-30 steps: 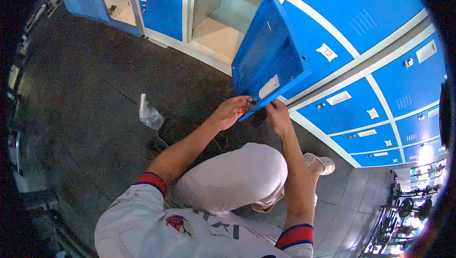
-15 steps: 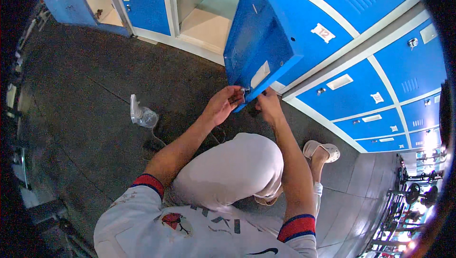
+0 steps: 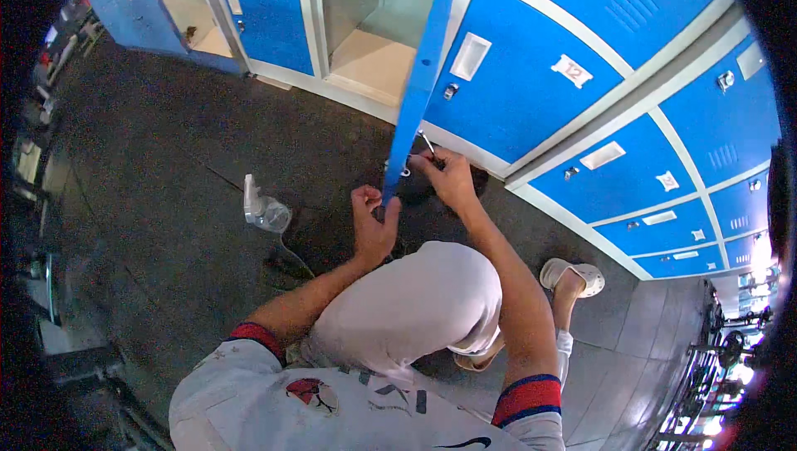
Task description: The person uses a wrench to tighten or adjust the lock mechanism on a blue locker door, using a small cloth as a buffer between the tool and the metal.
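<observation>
A blue locker door stands swung out, seen nearly edge-on. At its near lower end, my left hand has curled fingers on the inner side and its thumb against the edge. On the outer side, my right hand pinches close to the lock area, the fingertips partly behind the door edge. A thin silver rod-like piece sticks up beside my right fingers; whether they hold it is unclear. Between the door and those fingers shows a small pale metal ring. The lock itself is mostly hidden.
An open, bare-shelved compartment lies behind the door. Shut blue lockers line the right side. On the dark floor at left stands a clear spray bottle with a white head. My bent knee is just below my hands.
The door has turned from showing its broad inner face to nearly edge-on. My left hand has slid down along its edge, and my right hand has shifted slightly up and left.
</observation>
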The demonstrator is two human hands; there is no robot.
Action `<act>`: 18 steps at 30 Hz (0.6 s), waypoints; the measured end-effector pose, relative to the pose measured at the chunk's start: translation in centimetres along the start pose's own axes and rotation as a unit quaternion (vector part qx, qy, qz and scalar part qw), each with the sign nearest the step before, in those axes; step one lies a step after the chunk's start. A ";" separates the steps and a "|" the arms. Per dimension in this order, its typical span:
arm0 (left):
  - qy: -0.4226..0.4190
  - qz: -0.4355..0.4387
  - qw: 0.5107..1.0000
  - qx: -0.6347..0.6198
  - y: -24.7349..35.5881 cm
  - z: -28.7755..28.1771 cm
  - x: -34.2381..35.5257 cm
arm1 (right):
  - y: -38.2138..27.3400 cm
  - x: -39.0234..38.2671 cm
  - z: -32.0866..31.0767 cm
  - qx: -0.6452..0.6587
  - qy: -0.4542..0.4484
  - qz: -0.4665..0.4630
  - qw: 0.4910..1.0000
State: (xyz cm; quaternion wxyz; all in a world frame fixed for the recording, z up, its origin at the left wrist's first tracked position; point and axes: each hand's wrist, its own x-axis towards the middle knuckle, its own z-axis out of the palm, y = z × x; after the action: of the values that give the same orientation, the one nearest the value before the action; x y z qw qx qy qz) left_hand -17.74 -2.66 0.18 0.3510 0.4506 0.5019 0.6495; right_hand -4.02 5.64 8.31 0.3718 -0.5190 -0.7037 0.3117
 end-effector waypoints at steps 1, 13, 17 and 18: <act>0.019 0.041 0.994 0.104 1.5 0.0 0.0 | -0.6 0.1 0.1 -0.014 -0.029 0.018 0.999; 0.198 0.151 0.947 0.203 -3.2 -8.6 13.7 | -1.4 -6.1 -5.9 0.090 0.132 0.067 0.985; 0.202 0.242 0.909 0.273 -0.2 -6.7 19.4 | -0.5 -13.3 -10.7 0.109 0.221 0.210 0.946; 0.204 0.242 0.908 0.275 -0.5 -7.0 21.1 | 0.5 -15.4 -11.6 0.120 0.246 0.218 0.937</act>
State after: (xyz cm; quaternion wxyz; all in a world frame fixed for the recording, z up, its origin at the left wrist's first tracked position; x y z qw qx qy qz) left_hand -31.58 14.28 3.98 -0.0648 0.4943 0.5968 0.6288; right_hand 8.90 -8.39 10.93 0.5160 -0.6718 -0.4166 0.3300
